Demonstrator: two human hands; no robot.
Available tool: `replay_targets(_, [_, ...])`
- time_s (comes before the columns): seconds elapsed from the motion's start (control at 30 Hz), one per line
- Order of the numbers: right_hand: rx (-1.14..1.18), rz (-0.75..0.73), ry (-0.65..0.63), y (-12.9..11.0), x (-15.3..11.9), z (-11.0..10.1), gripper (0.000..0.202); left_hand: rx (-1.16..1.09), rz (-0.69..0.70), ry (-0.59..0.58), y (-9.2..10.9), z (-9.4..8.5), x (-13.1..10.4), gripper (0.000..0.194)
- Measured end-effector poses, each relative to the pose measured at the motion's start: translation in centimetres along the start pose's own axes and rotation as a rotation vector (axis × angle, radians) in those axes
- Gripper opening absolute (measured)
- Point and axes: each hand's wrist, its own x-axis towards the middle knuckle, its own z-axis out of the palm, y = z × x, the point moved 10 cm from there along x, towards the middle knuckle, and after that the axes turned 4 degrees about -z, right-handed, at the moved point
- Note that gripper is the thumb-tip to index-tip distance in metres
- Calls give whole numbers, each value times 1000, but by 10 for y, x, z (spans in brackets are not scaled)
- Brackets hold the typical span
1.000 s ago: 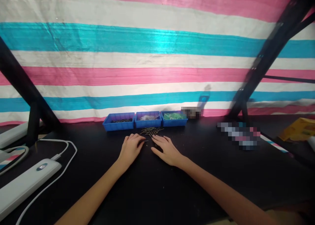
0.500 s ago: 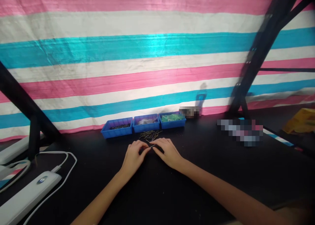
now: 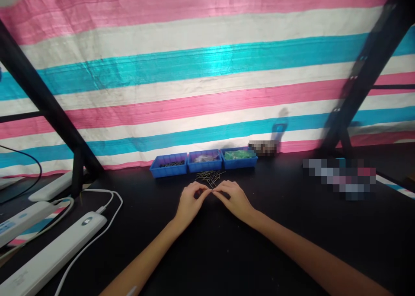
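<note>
My left hand [image 3: 189, 202] and my right hand [image 3: 234, 196] meet fingertip to fingertip over the black table [image 3: 227, 253], pinching what looks like a thin metal pin between them; the pin itself is too small to see well. Just beyond my fingers lies a loose pile of thin metal pins [image 3: 210, 176]. Behind the pile stand three small blue trays in a row: the left tray [image 3: 168, 167] holds dark pins, the middle tray [image 3: 205, 160] holds pale bits, the right tray [image 3: 240, 157] holds green pieces.
White power banks [image 3: 52, 257] with white cables [image 3: 97, 227] lie at the left. Black frame legs [image 3: 76, 166] rise at left and right [image 3: 340, 132]. A striped pink, white and blue tarp [image 3: 201, 84] hangs behind the table. Blurred items [image 3: 340, 179] lie at right.
My hands have lifted from lying flat on the table and drawn together, fingertips now pinching between them. The camera view has shifted, so everything sits further right.
</note>
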Motion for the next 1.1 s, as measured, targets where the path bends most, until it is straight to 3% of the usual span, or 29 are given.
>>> replay_targets(0.23, [-5, 55, 25, 7, -1, -2, 22, -118, 4, 45, 5, -6, -1, 18])
replay_targets(0.5, [43, -71, -124, -5, -1, 17, 14, -203, -25, 53, -2, -3, -2, 20])
replay_targets(0.9, [119, 3, -68, 1, 0, 12, 15, -233, -1, 63, 4, -7, -3, 17])
replay_targets(1.1, [205, 52, 40, 8, 1, 1, 17, -209, -34, 77, 0, -11, 0, 18])
